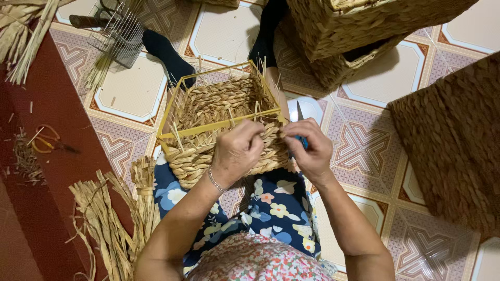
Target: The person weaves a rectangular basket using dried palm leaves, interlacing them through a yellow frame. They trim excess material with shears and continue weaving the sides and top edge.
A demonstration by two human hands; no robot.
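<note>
A half-woven straw basket (213, 106) on a yellow wire frame (219, 126) rests on my lap, its open side facing up. My left hand (237, 151) pinches a straw strand at the basket's near rim, fingers closed. Close beside it, my right hand (308, 148) grips blue-handled scissors (300, 115) whose blade points up past the rim, and its fingertips meet the same strand. Loose strand ends stick up along the frame.
Finished woven baskets stand at the top (359, 26) and right (453, 135). Dried straw bundles (112, 218) lie at the lower left on a dark red ledge (47, 156), with orange-handled scissors (44, 139). A bare wire frame (117, 34) sits top left on the tiled floor.
</note>
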